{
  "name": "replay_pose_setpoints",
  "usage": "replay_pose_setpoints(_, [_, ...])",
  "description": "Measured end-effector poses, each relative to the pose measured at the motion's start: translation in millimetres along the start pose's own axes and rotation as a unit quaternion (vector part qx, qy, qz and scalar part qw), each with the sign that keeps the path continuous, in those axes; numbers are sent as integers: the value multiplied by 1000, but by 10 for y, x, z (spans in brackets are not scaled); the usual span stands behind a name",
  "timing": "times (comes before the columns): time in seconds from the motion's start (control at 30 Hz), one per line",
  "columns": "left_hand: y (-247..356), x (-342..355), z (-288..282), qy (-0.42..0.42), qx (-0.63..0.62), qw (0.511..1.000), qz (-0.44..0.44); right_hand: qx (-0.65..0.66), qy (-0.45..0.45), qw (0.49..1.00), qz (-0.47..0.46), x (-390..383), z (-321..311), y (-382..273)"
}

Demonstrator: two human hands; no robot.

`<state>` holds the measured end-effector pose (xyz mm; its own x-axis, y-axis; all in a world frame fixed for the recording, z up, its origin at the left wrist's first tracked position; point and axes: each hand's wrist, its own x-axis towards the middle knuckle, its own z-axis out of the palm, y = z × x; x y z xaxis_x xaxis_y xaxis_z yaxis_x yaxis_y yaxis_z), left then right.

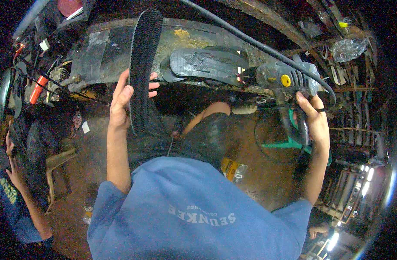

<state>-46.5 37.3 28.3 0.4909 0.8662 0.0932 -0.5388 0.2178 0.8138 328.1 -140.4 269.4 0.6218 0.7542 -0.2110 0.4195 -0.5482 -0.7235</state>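
In my left hand (120,104) a long black sole (144,65) with a textured face stands nearly upright. My thumb lies along its near side, and the fingers show behind it at the other edge. My right hand (311,112) is wrapped round the dark handle of a heat gun (267,77), a grey tool with a round yellow part on its side. Its nozzle points left toward a pair of dark grey sandals (203,65) lying on the workbench (109,56). The sole is held apart from the sandals, to their left.
A thick black cord (250,39) arcs over the bench to the right. An orange-red cylinder (38,89) lies among clutter at the left, near another person's arm (29,206). Below the heat gun is a green plastic frame (283,144). A yellow packet (233,169) lies on the floor.
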Motion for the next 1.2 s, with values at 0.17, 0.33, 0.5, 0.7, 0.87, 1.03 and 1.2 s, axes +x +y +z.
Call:
replay_pose_setpoints(0.17, [40,-65,33,-6,6,1000,17,0,-35,999,-25,89,105,-59])
replay_pose_setpoints(0.33, [90,-112,46,-10,5,1000,24,42,-63,996,-56,181,259,-121])
replay_pose_setpoints(0.5, [148,-14,138,-21,27,999,35,55,-66,994,-62,218,322,-118])
replay_pose_setpoints(0.7, [329,449,346,-67,106,991,50,108,-53,989,-86,121,236,-101])
replay_pose_setpoints(0.87, [417,1071,645,-119,314,934,121,77,-52,995,-35,-212,-6,-59])
replay_pose_setpoints(1.03, [4,1613,1079,-268,541,755,256,-4,101,995,-12,-557,-413,146])
replay_pose_setpoints(1.2, [-502,1572,1183,-347,711,592,155,2,132,991,-3,-724,-579,446])
